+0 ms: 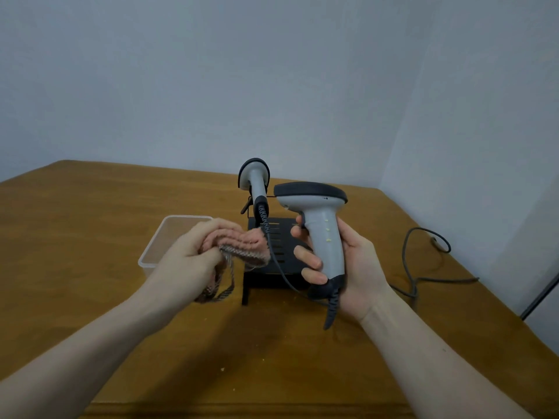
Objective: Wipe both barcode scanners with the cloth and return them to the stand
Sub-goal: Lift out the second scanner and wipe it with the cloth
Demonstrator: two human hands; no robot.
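Note:
My right hand (348, 261) grips the handle of a grey barcode scanner (320, 225) with a black head, held upright above the black slotted stand (279, 237). Its coiled cable hangs below my palm. A second grey scanner (255, 182) rests on the stand behind, head up, with its cable running down in front. My left hand (187, 258) holds a bunched pink and grey cloth (242, 244) just left of the held scanner, with a gap between the two. Part of the cloth dangles under my left hand.
A clear plastic tub (169, 234) sits on the wooden table (90, 225) behind my left hand. Dark cables (423, 267) loop across the table at the right, near the wall. The table's near edge runs along the bottom of the view.

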